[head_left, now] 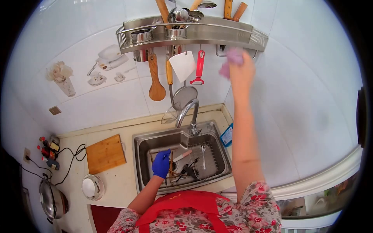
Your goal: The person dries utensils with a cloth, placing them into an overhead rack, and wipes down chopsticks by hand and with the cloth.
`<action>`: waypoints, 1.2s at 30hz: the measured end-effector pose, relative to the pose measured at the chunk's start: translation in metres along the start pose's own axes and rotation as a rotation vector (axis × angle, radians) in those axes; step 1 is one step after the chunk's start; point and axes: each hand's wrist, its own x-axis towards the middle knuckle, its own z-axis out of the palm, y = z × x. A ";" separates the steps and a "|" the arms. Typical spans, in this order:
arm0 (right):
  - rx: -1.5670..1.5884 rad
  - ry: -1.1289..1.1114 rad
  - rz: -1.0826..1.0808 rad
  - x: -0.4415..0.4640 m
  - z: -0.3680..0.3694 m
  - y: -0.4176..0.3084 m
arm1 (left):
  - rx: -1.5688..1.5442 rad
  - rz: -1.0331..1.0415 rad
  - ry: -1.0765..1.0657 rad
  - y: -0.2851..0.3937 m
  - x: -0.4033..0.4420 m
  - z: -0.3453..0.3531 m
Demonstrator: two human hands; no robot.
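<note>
My right hand [241,72] is raised to the right end of the steel wall shelf [217,37], slightly blurred. A pale purple cloth [234,56] is gripped in it, with part hanging down on the left. My left hand [161,164], in a blue glove, is over the left part of the sink [136,155]. Its fingers look drawn together; what they hold, if anything, is hidden. Chopsticks lie around and below this hand, with a knife [182,155] with a pale handle just to its right. A spoon [203,156] lies on the wire rack [215,161] in the sink.
Beneath the shelf hang a wooden spatula [157,87], a red peeler [199,68] and a strainer [185,97]. The faucet [194,112] arches over the sink. A cutting board [105,153], bowls [92,187] and several bottles stand left. A blue packet [227,135] is beside the sink.
</note>
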 end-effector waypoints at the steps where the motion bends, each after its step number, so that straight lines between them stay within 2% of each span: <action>1: -0.094 0.064 -0.068 0.008 0.004 0.009 | -0.023 -0.085 -0.016 0.012 0.000 -0.003; 3: -0.547 0.073 -0.463 0.086 0.038 0.012 | 0.017 -0.050 0.009 0.009 0.000 -0.009; 4: -0.549 0.073 -0.464 0.097 0.043 0.008 | 0.064 -0.027 -0.002 0.006 -0.006 -0.011; 6: -0.789 -0.168 -0.298 0.112 0.064 -0.006 | 0.015 -0.050 0.033 -0.004 -0.007 -0.018; 8: -0.793 -0.152 -0.314 0.123 0.076 -0.003 | -0.033 -0.076 0.045 -0.013 -0.009 -0.021; 10: -0.796 -0.135 -0.332 0.135 0.093 0.001 | -0.153 -0.277 0.057 -0.010 -0.010 -0.028; 11: -0.810 -0.134 -0.349 0.142 0.102 0.002 | -0.156 -0.273 0.063 -0.012 -0.008 -0.029; 13: -0.823 -0.131 -0.371 0.152 0.115 0.001 | -0.069 -0.135 0.105 -0.017 -0.007 -0.032; 16: -0.831 -0.246 -0.368 0.172 0.133 0.005 | -0.099 -0.116 0.127 -0.020 -0.006 -0.034; 18: -1.034 -0.489 -0.408 0.184 0.140 0.006 | -0.086 -0.080 0.124 -0.026 -0.005 -0.038; 20: -1.030 -0.456 -0.386 0.188 0.139 0.008 | -0.070 -0.052 0.117 -0.032 -0.004 -0.041; 22: -0.807 -0.299 -0.208 0.164 0.125 -0.016 | -0.096 -0.057 0.130 -0.037 -0.007 -0.041; 23: -0.784 -0.171 -0.298 0.161 0.124 -0.020 | -0.097 -0.063 0.127 -0.037 -0.009 -0.042; 24: -0.790 -0.174 -0.293 0.155 0.121 -0.023 | -0.083 -0.069 0.125 -0.036 -0.009 -0.042; 26: -0.276 -0.257 -0.194 0.138 0.114 -0.030 | -0.074 -0.073 0.115 -0.034 -0.006 -0.038; 28: -0.398 -0.310 -0.249 0.124 0.111 -0.029 | -0.116 -0.162 0.118 -0.030 -0.007 -0.033; 30: -0.515 -0.361 -0.300 0.120 0.108 -0.019 | -0.132 -0.126 0.105 -0.025 -0.007 -0.030; 32: -0.666 -0.199 -0.394 0.130 0.109 0.005 | -0.150 -0.083 0.097 -0.021 -0.005 -0.027; 33: -0.639 -0.212 -0.303 0.117 0.103 -0.007 | -0.144 -0.097 0.098 -0.021 -0.006 -0.026; 36: -0.656 -0.206 -0.339 0.124 0.099 0.002 | -0.141 -0.084 0.108 -0.018 -0.005 -0.027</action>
